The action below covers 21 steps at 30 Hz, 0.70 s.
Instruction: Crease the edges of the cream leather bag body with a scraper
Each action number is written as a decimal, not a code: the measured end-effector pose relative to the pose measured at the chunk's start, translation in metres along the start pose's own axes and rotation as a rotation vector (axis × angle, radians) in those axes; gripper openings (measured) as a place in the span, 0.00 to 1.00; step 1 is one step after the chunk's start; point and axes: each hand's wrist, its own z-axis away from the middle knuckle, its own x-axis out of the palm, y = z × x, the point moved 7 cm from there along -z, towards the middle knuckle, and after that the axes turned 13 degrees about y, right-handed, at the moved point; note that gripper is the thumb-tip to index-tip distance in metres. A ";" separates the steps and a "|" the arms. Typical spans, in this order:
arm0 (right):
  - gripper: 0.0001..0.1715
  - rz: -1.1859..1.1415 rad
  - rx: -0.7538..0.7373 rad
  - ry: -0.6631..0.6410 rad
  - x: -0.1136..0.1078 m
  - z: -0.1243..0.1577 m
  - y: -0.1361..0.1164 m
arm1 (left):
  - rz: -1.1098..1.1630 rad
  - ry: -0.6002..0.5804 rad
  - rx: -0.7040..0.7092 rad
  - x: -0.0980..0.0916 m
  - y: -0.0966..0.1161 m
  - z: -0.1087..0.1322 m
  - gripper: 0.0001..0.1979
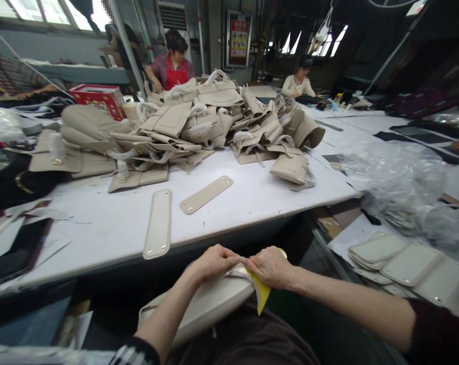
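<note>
A beige bag piece (210, 304) lies across the person's lap, below the table's front edge. My left hand (217, 262) pinches at its upper edge, fingers closed. Right beside it, thumbs nearly touching, my right hand (271, 267) is closed on a yellow piece (262, 294) that hangs down from the fingers. Whitish material shows between the hands at the bag's edge. On the white table (118, 218) ahead lie two beige strips with metal studs, one (158, 223) pointing away and one (206, 194) slanted.
A big heap of beige bags (168, 121) covers the table's middle. Stacked beige flaps (412, 263) and clear plastic wrap (396, 167) are at the right. A dark phone-like slab (20, 248) lies left. A person in a red apron (176, 73) stands behind the heap; others work farther off.
</note>
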 end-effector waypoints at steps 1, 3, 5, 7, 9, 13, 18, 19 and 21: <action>0.43 -0.086 0.044 -0.016 0.001 0.002 0.007 | 0.000 -0.001 -0.004 0.000 -0.001 -0.001 0.26; 0.46 -0.268 0.152 -0.035 0.003 0.003 0.021 | -0.001 -0.001 -0.016 0.001 -0.004 -0.002 0.26; 0.46 -0.441 0.259 -0.031 0.002 0.002 0.032 | -0.008 -0.006 -0.028 0.002 -0.006 -0.003 0.25; 0.44 -0.594 0.325 -0.032 0.001 0.000 0.036 | -0.024 -0.013 -0.035 0.003 -0.006 -0.004 0.24; 0.43 -0.719 0.347 -0.047 -0.001 -0.003 0.033 | -0.046 -0.017 -0.039 0.003 -0.006 -0.006 0.23; 0.50 -0.986 0.298 -0.161 0.003 -0.009 0.010 | -0.067 -0.003 -0.027 0.005 -0.003 -0.008 0.22; 0.51 -0.859 0.118 -0.249 0.013 -0.017 -0.006 | 0.000 0.026 -0.039 -0.006 -0.008 0.002 0.19; 0.50 -0.803 0.065 -0.262 0.013 -0.019 -0.007 | 0.031 0.044 -0.051 -0.015 -0.013 0.007 0.17; 0.47 -0.694 -0.011 -0.279 0.009 -0.024 -0.007 | 0.112 0.133 -0.088 -0.043 -0.032 0.022 0.15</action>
